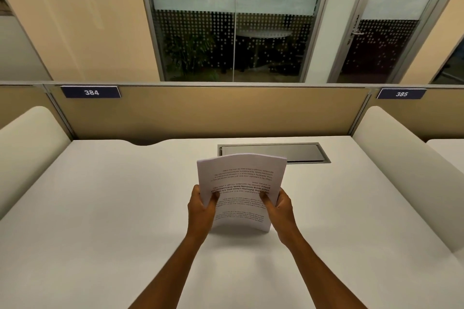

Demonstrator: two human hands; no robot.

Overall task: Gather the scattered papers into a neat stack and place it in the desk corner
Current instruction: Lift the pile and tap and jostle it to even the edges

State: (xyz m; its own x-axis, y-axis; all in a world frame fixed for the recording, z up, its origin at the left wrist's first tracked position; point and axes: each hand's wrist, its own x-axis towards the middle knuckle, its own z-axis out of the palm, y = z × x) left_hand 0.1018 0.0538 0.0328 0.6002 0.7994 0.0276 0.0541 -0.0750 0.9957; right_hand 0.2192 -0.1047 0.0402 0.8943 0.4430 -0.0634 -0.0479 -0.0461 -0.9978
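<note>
Both hands hold the papers (239, 190) upright near the middle of the white surface (100, 208). The left hand (200, 208) clasps the left edge and the right hand (281, 208) clasps the right edge, each with its thumb pressed on the printed face and its fingers wrapped behind. The bottom edge appears to rest on the surface, though the shadow beneath it makes contact hard to confirm. The sheets bow outward in the middle, and the top edges look slightly stepped, so the stack is gathered but probably not yet square.

The step in hand seems to be jogging the sheets even. To do it well, the grip should loosen enough that the sheets can slide against each other, and the bottom edge should tap flat on the surface, not on one corner. Straightening the bow first helps, since curved sheets bind. A quarter turn and a tap on a long edge would then square the sides.

No loose sheets show elsewhere on the surface, so placement comes after this. The far left corner, below the plate numbered 384 (91, 92), looks open; at the far right the metal cable hatch (301, 152) lies just behind the papers and is better left uncovered.
</note>
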